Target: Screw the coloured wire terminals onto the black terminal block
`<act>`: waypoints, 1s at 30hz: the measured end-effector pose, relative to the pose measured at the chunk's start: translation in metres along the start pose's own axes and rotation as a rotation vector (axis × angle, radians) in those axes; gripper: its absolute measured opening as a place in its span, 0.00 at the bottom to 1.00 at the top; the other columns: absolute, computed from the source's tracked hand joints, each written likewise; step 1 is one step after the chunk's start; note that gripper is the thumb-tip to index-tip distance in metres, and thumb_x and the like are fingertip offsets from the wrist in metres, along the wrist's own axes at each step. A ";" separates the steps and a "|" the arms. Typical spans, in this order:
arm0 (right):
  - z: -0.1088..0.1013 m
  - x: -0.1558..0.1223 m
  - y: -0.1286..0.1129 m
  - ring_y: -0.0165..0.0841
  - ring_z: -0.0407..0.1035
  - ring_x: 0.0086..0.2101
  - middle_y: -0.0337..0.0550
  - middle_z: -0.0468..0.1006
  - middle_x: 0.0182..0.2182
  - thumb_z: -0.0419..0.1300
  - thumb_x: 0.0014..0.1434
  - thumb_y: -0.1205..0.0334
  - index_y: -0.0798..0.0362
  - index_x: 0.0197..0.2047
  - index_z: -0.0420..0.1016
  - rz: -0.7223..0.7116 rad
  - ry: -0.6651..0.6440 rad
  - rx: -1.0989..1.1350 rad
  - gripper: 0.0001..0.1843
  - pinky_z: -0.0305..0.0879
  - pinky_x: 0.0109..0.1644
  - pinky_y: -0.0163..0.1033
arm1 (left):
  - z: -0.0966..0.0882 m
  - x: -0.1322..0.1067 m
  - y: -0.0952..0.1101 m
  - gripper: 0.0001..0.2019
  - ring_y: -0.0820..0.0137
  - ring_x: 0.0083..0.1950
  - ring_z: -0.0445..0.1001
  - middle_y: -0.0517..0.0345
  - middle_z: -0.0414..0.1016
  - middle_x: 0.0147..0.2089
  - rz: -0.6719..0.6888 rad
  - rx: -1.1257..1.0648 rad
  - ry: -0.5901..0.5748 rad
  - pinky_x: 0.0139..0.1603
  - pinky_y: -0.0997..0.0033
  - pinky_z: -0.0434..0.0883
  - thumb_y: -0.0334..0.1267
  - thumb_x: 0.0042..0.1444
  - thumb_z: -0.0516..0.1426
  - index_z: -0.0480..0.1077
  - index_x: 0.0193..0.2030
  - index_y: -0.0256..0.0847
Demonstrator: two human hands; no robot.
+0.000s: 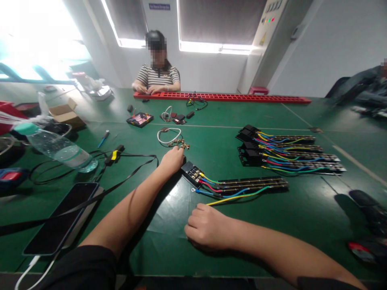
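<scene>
As right fingers (195, 221) grip yellow wire (231, 199), terminal block (191, 171) beyond, apart.

The smooth bench (169, 211) is gleaming, the plastic bottle (69, 155) is glistening, and the small metal pieces (183, 145) are glinting.

Your bare left hand (173, 159) hides its own fingertips, so you cannot tell what they touch. Your curled right hand (208, 226) covers the end of the thin yellow-and-green wire (229, 199). The right edge cuts off a grey-sleeved person (363, 92), the left edge a chunky blue-and-red object (13, 176). The small purple wall sign (159, 7) is too blurred to read.
</scene>
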State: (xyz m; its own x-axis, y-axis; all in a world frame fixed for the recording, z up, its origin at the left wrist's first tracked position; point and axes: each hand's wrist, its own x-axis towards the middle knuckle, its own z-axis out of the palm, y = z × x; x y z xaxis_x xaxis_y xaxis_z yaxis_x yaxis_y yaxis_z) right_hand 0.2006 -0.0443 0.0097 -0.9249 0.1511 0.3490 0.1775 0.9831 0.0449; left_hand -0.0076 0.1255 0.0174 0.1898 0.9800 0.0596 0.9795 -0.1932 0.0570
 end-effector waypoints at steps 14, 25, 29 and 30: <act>-0.003 0.003 -0.003 0.31 0.60 0.25 0.36 0.70 0.25 0.56 0.67 0.65 0.52 0.31 0.65 -0.022 -0.052 -0.015 0.11 0.45 0.34 0.41 | -0.018 -0.011 0.003 0.12 0.61 0.47 0.75 0.45 0.72 0.46 0.014 -0.118 0.159 0.51 0.63 0.73 0.34 0.70 0.48 0.73 0.46 0.37; -0.002 0.006 -0.005 0.31 0.62 0.29 0.41 0.74 0.30 0.55 0.69 0.65 0.53 0.34 0.69 -0.003 -0.160 0.010 0.09 0.50 0.35 0.40 | 0.001 -0.074 0.017 0.09 0.65 0.42 0.72 0.53 0.75 0.40 0.195 -0.561 0.519 0.47 0.63 0.71 0.40 0.69 0.51 0.71 0.44 0.40; -0.004 0.008 -0.004 0.32 0.63 0.29 0.41 0.75 0.30 0.54 0.69 0.66 0.53 0.34 0.70 -0.019 -0.175 0.011 0.10 0.53 0.35 0.40 | 0.013 -0.084 0.017 0.09 0.64 0.45 0.73 0.52 0.76 0.41 0.295 -0.526 0.617 0.49 0.61 0.72 0.38 0.70 0.51 0.72 0.46 0.40; -0.005 0.009 -0.003 0.32 0.64 0.29 0.41 0.75 0.30 0.54 0.69 0.66 0.53 0.33 0.70 -0.023 -0.185 0.012 0.10 0.54 0.35 0.40 | 0.013 -0.085 0.016 0.09 0.64 0.45 0.73 0.52 0.77 0.42 0.317 -0.522 0.635 0.50 0.61 0.72 0.38 0.71 0.51 0.72 0.46 0.40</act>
State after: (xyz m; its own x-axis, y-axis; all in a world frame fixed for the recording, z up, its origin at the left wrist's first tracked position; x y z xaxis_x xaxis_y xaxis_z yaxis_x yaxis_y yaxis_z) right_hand 0.1938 -0.0468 0.0174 -0.9748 0.1443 0.1700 0.1530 0.9874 0.0393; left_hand -0.0069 0.0397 -0.0001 0.2220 0.6951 0.6838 0.7021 -0.6006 0.3826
